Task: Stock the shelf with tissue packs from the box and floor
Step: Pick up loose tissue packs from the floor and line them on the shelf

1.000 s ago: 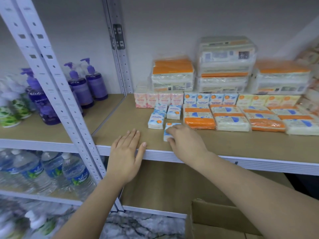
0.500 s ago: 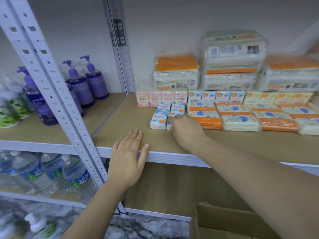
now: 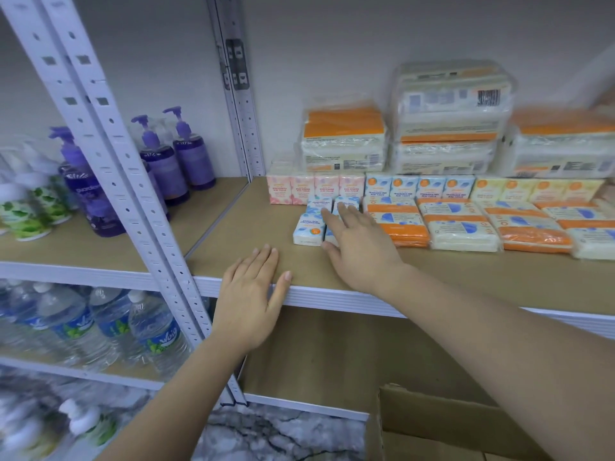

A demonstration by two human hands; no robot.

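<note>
The brown shelf (image 3: 253, 234) on its white metal rack carries large wrapped tissue bundles (image 3: 452, 118) stacked at the far right, with flat orange-banded tissue packs (image 3: 461, 226) nearer and a far row of pink, blue and yellow mini tissue packs (image 3: 419, 191) between them. The left hand (image 3: 249, 294) lies flat and open, empty, on the shelf's near edge, while the right hand (image 3: 357, 247), fingers spread and gripping nothing, rests over a small blue mini tissue pack (image 3: 308, 231) cluster left of the flat packs
</note>
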